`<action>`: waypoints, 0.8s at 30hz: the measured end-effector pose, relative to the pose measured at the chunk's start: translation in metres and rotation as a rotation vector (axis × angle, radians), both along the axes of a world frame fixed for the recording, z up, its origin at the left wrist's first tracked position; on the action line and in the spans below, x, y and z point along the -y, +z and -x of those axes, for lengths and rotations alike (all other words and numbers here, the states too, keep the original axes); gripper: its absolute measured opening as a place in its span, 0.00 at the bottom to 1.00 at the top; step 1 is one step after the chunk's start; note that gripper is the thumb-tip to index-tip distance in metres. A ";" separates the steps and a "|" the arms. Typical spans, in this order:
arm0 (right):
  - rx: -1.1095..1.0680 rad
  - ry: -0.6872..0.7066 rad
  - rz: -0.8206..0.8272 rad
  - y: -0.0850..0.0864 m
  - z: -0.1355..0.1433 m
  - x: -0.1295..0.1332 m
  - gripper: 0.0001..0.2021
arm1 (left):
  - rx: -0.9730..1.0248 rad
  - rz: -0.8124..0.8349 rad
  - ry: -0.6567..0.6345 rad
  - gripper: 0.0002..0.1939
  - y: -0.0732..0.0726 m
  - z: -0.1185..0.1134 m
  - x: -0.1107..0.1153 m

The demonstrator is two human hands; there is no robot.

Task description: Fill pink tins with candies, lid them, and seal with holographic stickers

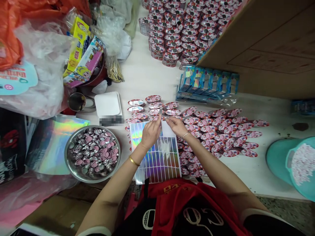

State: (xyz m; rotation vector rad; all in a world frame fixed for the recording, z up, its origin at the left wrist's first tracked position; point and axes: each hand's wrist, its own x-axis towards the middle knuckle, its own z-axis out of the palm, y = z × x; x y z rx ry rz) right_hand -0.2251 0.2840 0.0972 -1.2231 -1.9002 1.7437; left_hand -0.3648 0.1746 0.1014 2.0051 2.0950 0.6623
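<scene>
A holographic sticker sheet (155, 157) lies tilted over small oval containers, its cells in rows and its upper right part bare white backing. My left hand (151, 132) is over the sheet's upper part, index finger stretched forward and the others curled. A small pale sticker (160, 112) shows at that fingertip, above a container. My right hand (177, 127) is closed, thumb and forefinger pinched at the sheet's top right edge; the fingertips partly hide the grip. Red-and-white oval containers with pink round caps (209, 135) stand around the hands; some at the left (136, 109) have shiny tops.
A steel bowl (71, 167) of pink-lined metal caps is left, below a white scale (107, 103). Blue boxes (209, 82) lie in plastic wrap. A cardboard box (268, 42) rises at right, near a teal bucket (278, 157). More oval containers (172, 42) stand at the back.
</scene>
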 end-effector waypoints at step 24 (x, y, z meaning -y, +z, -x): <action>0.042 -0.035 0.042 -0.006 0.000 -0.003 0.20 | 0.090 0.030 -0.011 0.31 -0.004 -0.002 0.004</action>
